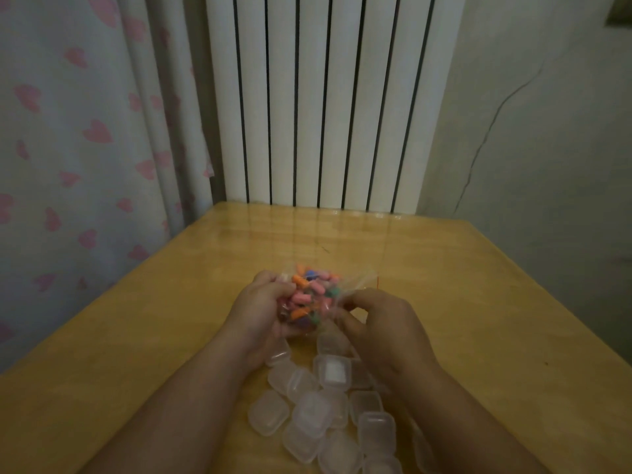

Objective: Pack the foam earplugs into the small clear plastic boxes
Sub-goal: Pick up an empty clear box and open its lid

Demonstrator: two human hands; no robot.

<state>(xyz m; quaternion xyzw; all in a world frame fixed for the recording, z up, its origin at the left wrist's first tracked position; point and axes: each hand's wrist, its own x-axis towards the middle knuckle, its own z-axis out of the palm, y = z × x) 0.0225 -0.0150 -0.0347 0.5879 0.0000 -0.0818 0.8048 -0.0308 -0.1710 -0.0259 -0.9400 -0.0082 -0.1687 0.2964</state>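
Bag (314,295) of earplugs (301,278) looks unopened, your left hand (261,302) curled round it, right hand (379,323) pinching its edge, so tear it open next, boxes (309,413) waiting just beside the bag.

a glossy yellow-brown wooden desk (478,302) is seen, with pale streaks reflected along its far edge. a loose pile of small clear plastic boxes (321,415) is spread on it by the middle of the near edge, several overlapped. a thin dark mark (325,249) is noted toward the far middle.
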